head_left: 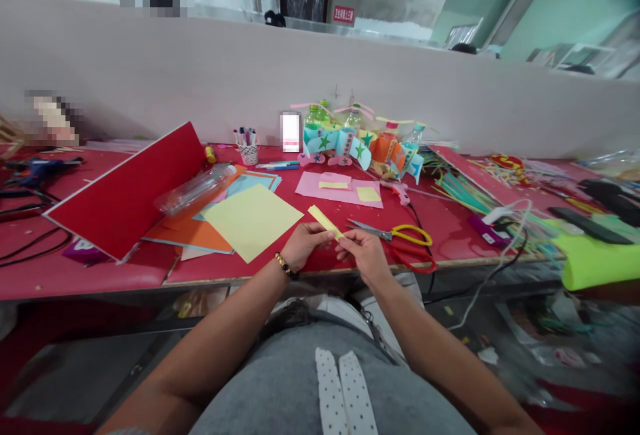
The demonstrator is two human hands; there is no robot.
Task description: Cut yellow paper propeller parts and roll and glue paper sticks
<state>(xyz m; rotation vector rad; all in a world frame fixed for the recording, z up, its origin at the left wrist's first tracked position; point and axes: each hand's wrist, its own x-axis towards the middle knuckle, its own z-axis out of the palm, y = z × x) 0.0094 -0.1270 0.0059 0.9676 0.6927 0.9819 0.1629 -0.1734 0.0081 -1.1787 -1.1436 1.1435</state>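
A narrow yellow paper strip slants between my two hands above the table's front edge. My left hand pinches its lower part from the left, a beaded bracelet on the wrist. From the right, my right hand has its fingers closed on the strip's lower end. Just beyond my right hand lie scissors with yellow and red handles, blades apart. A large pale yellow paper sheet rests left of my hands. Ahead, a pink paper sheet carries smaller yellow pieces.
Decorated plastic bottles stand at the back beside a pen cup. A pink glue gun lies right of the pink sheet. An empty plastic bottle lies near a red board. White cable hangs over the right edge.
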